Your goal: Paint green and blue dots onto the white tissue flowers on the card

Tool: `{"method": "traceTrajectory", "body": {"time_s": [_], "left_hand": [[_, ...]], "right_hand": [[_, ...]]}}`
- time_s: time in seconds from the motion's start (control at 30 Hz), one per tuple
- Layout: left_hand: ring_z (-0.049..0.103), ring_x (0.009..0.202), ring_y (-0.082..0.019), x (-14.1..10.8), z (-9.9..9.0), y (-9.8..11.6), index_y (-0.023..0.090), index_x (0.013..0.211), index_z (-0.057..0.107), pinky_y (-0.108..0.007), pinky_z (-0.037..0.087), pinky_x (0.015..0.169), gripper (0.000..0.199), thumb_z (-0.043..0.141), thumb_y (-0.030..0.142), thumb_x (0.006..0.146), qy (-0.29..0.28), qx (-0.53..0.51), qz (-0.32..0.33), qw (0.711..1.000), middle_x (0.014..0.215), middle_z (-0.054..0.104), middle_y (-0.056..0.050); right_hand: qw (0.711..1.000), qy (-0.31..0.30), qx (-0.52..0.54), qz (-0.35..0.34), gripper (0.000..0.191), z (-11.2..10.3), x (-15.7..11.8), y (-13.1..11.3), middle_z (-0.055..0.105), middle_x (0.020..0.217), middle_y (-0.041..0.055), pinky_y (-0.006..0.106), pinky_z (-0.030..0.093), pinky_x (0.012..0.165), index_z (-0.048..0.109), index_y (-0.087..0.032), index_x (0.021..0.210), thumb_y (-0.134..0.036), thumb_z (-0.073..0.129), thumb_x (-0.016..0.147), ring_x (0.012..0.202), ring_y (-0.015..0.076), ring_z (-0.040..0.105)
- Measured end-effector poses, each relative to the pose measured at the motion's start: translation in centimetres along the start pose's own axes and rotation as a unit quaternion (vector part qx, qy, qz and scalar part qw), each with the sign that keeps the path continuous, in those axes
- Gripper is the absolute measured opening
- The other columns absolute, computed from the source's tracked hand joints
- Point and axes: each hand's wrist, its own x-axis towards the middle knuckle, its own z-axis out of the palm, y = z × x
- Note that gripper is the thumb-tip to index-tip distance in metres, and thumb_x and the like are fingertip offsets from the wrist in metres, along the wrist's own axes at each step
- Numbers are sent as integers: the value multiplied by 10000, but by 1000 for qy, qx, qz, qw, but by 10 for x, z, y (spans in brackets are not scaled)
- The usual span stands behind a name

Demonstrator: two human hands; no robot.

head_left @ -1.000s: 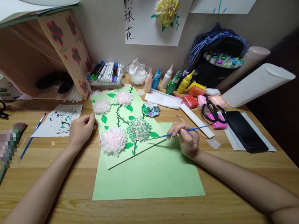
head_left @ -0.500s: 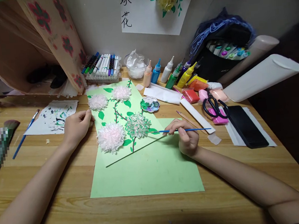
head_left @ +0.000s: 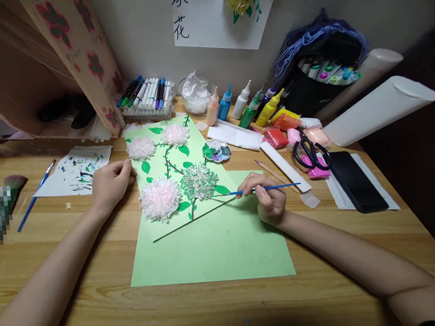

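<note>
Over the last half-second the brush (head_left: 280, 186) tip had shifted nearer the green-edged flower (head_left: 199, 181) on the card (head_left: 157, 169); in my judgement, work centred on its rim. The right hand (head_left: 266, 195) pinched the brush; tip contact was unclear. The left hand (head_left: 111, 185), fingers bent, met the card's left edge; its grip was indeterminable. The wall sheet (head_left: 208, 21) was cut off above.

2 bare forearms (head_left: 70, 249), 2 bare hands (head_left: 111, 185)
</note>
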Motion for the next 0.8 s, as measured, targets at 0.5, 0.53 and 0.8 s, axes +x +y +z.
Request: {"method": "traceTrajectory", "body": {"time_s": [0.5, 0.53, 0.8], "left_hand": [[588, 629, -176, -2, -2, 4, 182, 658, 674, -270, 373, 640, 369, 467, 385, 886, -3, 0, 4, 1000, 579, 643, -11], [585, 626, -173, -2, -2, 4, 180, 662, 676, -269, 372, 639, 368, 469, 386, 886, -4, 1, 1, 1000, 577, 640, -10], [585, 619, -168, -2, -3, 3, 173, 669, 682, -262, 371, 637, 374, 467, 390, 885, -8, 4, 0, 1000, 563, 638, -12]], "right_hand": [[1000, 2, -7, 20, 276, 0, 1, 0, 661, 683, 24, 329, 447, 600, 623, -216, 810, -262, 415, 985, 618, 173, 592], [1000, 13, 0, 12, 273, 0, 2, 0, 663, 681, 23, 326, 445, 598, 623, -216, 811, -256, 416, 984, 616, 171, 590], [1000, -5, -9, 18, 273, 1, 2, 2, 669, 730, 22, 329, 457, 640, 635, -220, 850, -248, 403, 993, 646, 167, 583]]}}
